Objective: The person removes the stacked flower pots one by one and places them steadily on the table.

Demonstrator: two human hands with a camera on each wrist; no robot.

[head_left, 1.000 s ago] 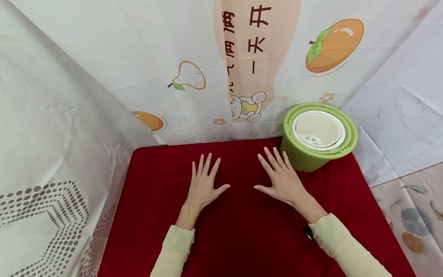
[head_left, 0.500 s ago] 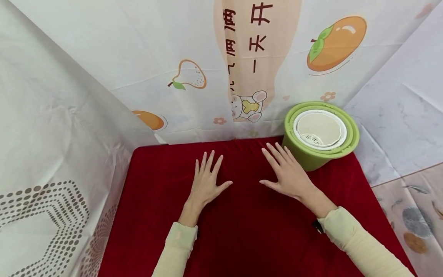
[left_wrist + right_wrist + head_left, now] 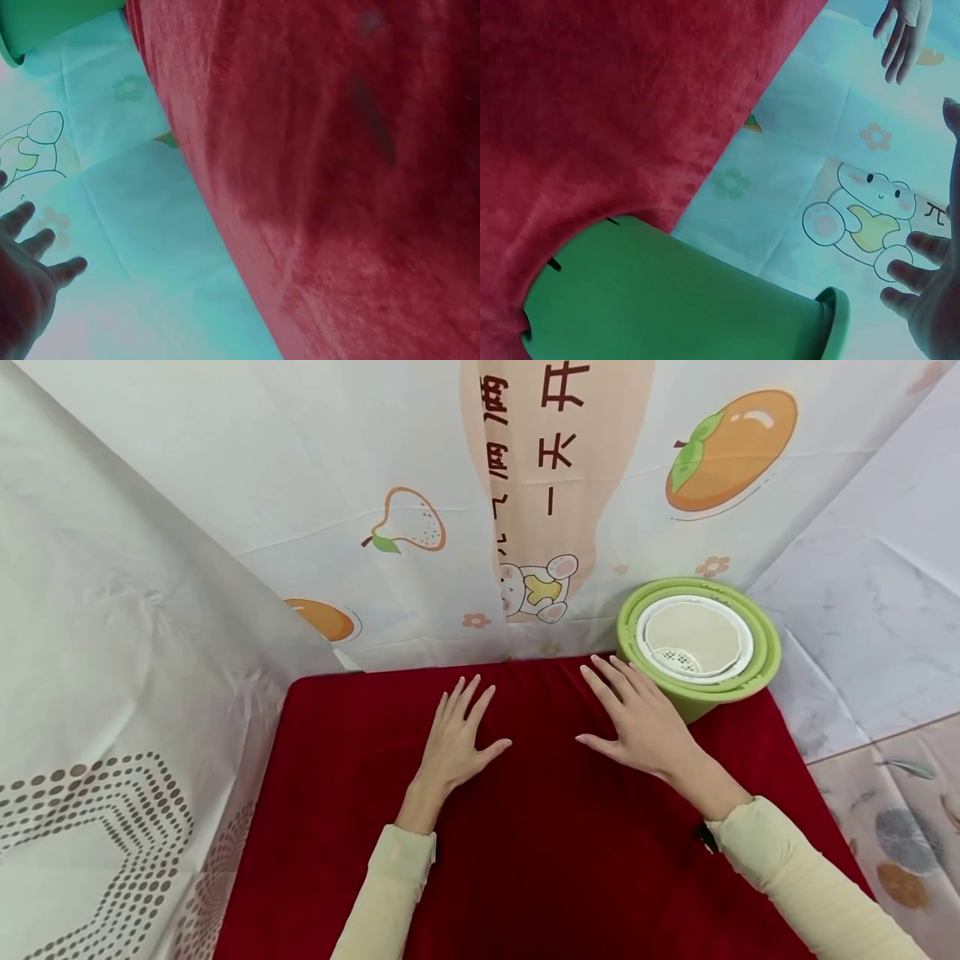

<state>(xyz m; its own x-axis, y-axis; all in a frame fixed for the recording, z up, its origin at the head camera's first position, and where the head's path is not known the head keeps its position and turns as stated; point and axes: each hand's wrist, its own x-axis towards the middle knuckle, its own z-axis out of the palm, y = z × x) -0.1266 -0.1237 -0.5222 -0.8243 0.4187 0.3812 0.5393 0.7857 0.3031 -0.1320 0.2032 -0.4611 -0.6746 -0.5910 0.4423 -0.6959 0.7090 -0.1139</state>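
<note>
Both hands hold nothing and hover over the red cloth, palms down with fingers spread. My left hand is left of the middle in the head view, its thumb pointing right. My right hand is to the right, its fingertips overlapping the near left side of a green flowerpot in that view. Inside the pot sits a white inner pot with a perforated bottom. From the right wrist view, the green pot stands upright on the cloth, apart from the right hand.
A printed white curtain with fruit and a cartoon bear hangs behind the table. White sheeting covers the left side, and a marbled sheet the right. The pot stands at the table's back right corner.
Both hands have moved forward and a little to the right, the right one coming nearer the green pot in the head view. The pot stays in its place.
</note>
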